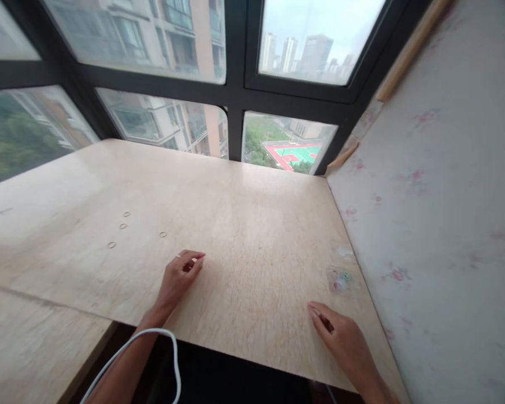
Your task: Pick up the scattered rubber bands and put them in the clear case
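My left hand [182, 276] rests over the pale marble-like surface [244, 252], its fingers curled and the thumb and index tips together; whatever may be between them is too small to make out. A light band shows on one of its fingers. Several thin rings lie up and left of it, among them one ring [163, 234] nearest the hand and another ring [111, 245] farther left. Near the right front edge, my right hand [334, 331] is closed in a pinch, with its contents hidden. Just beyond it lies a small clear plastic packet [339, 279] with pink and green bits inside.
Dark-framed windows [235, 84] border the far side of the surface. A wall with a floral pattern [437, 235] rises along the right. A white cable [174, 359] loops over my left forearm. Another clear plastic piece [344, 251] lies behind the packet.
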`<state>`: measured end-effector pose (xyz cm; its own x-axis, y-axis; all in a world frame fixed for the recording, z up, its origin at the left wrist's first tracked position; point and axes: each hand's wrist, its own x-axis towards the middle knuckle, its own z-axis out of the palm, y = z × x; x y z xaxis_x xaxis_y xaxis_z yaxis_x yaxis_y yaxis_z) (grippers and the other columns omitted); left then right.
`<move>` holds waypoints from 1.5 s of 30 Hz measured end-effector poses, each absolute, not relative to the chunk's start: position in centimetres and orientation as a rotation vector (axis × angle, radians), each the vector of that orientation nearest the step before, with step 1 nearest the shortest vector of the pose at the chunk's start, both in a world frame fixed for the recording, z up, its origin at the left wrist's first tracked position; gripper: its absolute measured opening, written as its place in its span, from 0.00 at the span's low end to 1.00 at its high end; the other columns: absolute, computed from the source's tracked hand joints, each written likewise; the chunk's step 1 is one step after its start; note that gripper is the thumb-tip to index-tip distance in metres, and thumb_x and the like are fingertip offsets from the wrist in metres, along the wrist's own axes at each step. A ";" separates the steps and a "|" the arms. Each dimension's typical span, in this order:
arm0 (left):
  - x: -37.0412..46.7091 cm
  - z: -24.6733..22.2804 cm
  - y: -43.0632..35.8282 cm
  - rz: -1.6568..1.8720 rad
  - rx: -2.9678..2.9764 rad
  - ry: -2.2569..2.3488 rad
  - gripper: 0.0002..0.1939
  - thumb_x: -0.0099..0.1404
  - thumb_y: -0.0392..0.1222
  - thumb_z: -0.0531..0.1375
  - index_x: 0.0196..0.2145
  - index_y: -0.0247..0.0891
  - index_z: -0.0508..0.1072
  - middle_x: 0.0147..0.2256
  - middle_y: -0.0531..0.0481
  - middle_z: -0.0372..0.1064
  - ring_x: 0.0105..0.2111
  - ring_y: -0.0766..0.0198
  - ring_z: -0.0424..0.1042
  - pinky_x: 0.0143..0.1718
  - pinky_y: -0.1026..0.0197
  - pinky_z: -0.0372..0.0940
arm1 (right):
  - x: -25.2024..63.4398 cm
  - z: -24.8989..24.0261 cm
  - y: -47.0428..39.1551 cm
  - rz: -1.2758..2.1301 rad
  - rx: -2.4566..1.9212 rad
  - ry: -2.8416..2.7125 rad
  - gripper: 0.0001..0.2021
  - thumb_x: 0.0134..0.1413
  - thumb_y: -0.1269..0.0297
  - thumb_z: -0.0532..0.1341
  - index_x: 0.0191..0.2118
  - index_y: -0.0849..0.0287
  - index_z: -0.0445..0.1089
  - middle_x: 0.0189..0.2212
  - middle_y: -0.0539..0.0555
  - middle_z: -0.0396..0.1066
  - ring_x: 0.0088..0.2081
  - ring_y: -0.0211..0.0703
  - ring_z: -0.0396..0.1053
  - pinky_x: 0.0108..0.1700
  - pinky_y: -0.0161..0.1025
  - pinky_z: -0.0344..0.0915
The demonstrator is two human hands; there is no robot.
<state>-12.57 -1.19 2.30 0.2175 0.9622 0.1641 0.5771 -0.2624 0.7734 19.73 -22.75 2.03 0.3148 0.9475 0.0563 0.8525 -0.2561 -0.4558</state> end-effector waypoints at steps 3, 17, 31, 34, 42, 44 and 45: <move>-13.7 2.5 1.4 0.811 2.065 1.585 0.17 0.60 0.47 0.54 0.43 0.38 0.74 0.37 0.47 0.72 0.25 0.65 0.69 0.34 0.59 0.66 | 18.9 0.2 -23.1 0.179 -2.158 -1.582 0.21 0.61 0.51 0.50 0.42 0.53 0.77 0.40 0.55 0.79 0.38 0.50 0.78 0.39 0.42 0.73; -19.3 3.8 7.2 0.214 2.100 2.198 0.22 0.66 0.55 0.49 0.37 0.40 0.78 0.40 0.42 0.69 0.36 0.52 0.72 0.34 0.55 0.64 | 20.5 -2.3 -23.7 -0.116 -2.254 -1.618 0.19 0.58 0.49 0.53 0.41 0.49 0.79 0.33 0.50 0.80 0.25 0.47 0.77 0.21 0.36 0.69; -20.0 2.6 6.4 0.503 2.344 1.937 0.15 0.68 0.44 0.47 0.36 0.35 0.71 0.38 0.42 0.68 0.37 0.56 0.70 0.37 0.57 0.64 | 21.0 -2.9 -23.8 -0.146 -2.222 -1.662 0.18 0.58 0.48 0.54 0.41 0.48 0.79 0.31 0.48 0.80 0.24 0.44 0.77 0.21 0.32 0.68; -19.3 2.9 5.6 0.774 2.179 1.836 0.14 0.66 0.47 0.49 0.34 0.36 0.70 0.34 0.45 0.69 0.34 0.58 0.70 0.37 0.58 0.64 | 20.3 -2.2 -23.4 -0.201 -2.199 -1.637 0.22 0.60 0.47 0.51 0.39 0.50 0.80 0.29 0.49 0.80 0.22 0.44 0.76 0.20 0.33 0.67; -13.1 5.4 1.4 0.851 1.674 1.397 0.15 0.59 0.52 0.58 0.31 0.36 0.70 0.24 0.54 0.66 0.22 0.68 0.64 0.22 0.66 0.60 | 18.8 -0.3 -22.6 -0.270 -2.130 -1.600 0.27 0.64 0.48 0.45 0.35 0.55 0.80 0.28 0.52 0.80 0.22 0.43 0.76 0.21 0.34 0.67; -11.4 5.9 0.5 0.869 1.605 1.315 0.14 0.58 0.52 0.59 0.30 0.36 0.70 0.22 0.55 0.64 0.20 0.70 0.62 0.21 0.67 0.59 | 18.8 -0.3 -22.6 -0.239 -2.115 -1.597 0.26 0.64 0.49 0.47 0.36 0.55 0.79 0.29 0.52 0.80 0.24 0.44 0.77 0.23 0.34 0.68; -10.7 6.1 0.0 0.874 1.576 1.278 0.14 0.57 0.51 0.60 0.29 0.36 0.71 0.22 0.55 0.64 0.20 0.71 0.61 0.21 0.68 0.58 | 18.8 -0.4 -22.7 -0.218 -2.112 -1.588 0.25 0.64 0.50 0.47 0.37 0.55 0.79 0.30 0.52 0.80 0.24 0.44 0.77 0.23 0.34 0.68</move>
<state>-10.67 0.02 6.11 0.2162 0.9762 -0.0143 0.3410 -0.0618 0.9380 18.76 -22.67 -0.39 0.3117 0.8594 0.4053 0.9368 -0.2067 -0.2821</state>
